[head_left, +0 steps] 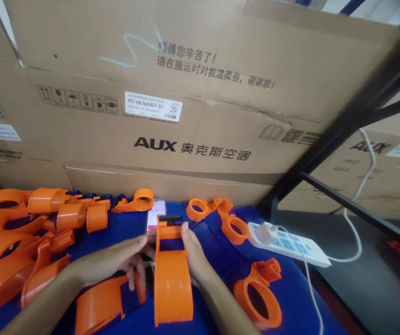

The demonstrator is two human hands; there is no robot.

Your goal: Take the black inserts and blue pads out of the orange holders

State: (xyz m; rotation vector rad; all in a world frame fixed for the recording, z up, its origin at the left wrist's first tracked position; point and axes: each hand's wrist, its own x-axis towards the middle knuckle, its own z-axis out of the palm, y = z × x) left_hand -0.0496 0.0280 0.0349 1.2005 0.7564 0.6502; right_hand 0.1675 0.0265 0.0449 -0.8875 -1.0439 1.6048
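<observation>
An orange plastic tape dispenser (174,284) stands upright in front of me, a dark roller at its top end. My right hand (196,256) grips its right side, with the thumb up along the upper edge. At its left side is my left hand (126,260), fingers apart and bent downward; some fingertips pass behind the dispenser, so contact there is unclear. Below the left hand lies another orange tape dispenser (98,304). A phone (156,209) with a timer on its screen sits just behind the held dispenser.
Several orange dispensers (6,242) are heaped at left. Others, including an orange dispenser (257,298), lie at right on the blue surface (217,321). A white power strip (290,246) with cables sits by a black metal frame (311,158). Large cardboard boxes (200,125) form the back.
</observation>
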